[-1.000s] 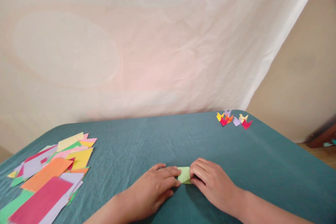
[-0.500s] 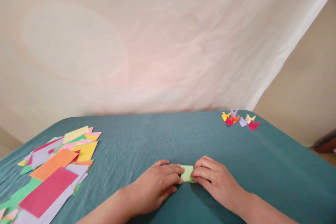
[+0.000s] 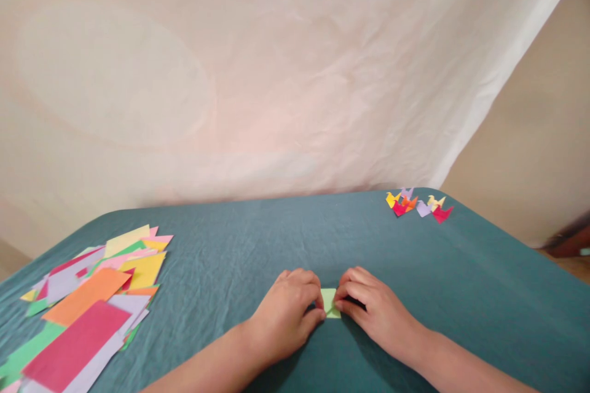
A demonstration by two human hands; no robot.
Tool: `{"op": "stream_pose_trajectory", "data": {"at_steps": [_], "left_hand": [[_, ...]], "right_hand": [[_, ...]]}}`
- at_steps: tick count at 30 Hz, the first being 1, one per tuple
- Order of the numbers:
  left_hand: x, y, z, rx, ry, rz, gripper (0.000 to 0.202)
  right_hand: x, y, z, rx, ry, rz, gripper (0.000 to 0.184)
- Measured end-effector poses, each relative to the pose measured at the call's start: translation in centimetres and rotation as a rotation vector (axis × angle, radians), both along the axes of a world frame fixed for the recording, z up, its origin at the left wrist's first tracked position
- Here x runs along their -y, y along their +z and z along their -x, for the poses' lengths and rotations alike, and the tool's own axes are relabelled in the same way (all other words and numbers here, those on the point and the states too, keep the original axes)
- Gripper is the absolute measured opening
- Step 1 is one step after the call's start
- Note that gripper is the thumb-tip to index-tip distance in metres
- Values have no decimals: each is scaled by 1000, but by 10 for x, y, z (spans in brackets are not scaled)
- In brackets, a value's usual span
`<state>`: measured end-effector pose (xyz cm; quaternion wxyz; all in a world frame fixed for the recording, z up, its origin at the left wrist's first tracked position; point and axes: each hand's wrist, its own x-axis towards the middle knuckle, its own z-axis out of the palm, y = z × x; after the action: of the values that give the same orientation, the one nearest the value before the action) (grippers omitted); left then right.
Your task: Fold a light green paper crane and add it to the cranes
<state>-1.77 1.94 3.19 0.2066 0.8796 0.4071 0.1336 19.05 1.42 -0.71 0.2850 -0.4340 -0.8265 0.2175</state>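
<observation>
A small light-green piece of folded paper lies on the teal cloth at the near middle, between my two hands. My left hand is closed at its left edge, thumb and curled fingers pinching the near left corner. From the other side, the fingertips and thumb of my right hand pinch the paper's right edge. A diagonal fold line shows on its near half. Both side edges are partly hidden under my fingers.
Loose coloured paper sheets are piled at the left of the cloth-covered table. Several small folded paper birds stand in a group at the far right corner. A pale cloth hangs behind the table.
My left hand has gone from lying with fingers stretched over the paper to a curled pinch at its edge. The right hand keeps its pinch. The view has shifted slightly.
</observation>
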Motion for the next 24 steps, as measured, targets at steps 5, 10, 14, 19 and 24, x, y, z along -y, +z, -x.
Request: {"op": "stream_pose_trajectory", "data": {"at_steps": [5,10,14,19,24], "left_hand": [[4,-6,-9,44,106,-2,3],[8,-10,-11,53,150,-53,10],[9,-10,-12,27,176,-73,14],[8,-10,-13,10,177,-58,14],[6,-11,-14,19,204,-36,12]], "right_hand": [[0,1,3,12,-22,2,10],[2,3,5,19,-69,-11,10],[10,5,0,73,-41,-76,8],[20,5,-7,305,92,-298,19],[21,2,-7,409,111,-346,28]]}}
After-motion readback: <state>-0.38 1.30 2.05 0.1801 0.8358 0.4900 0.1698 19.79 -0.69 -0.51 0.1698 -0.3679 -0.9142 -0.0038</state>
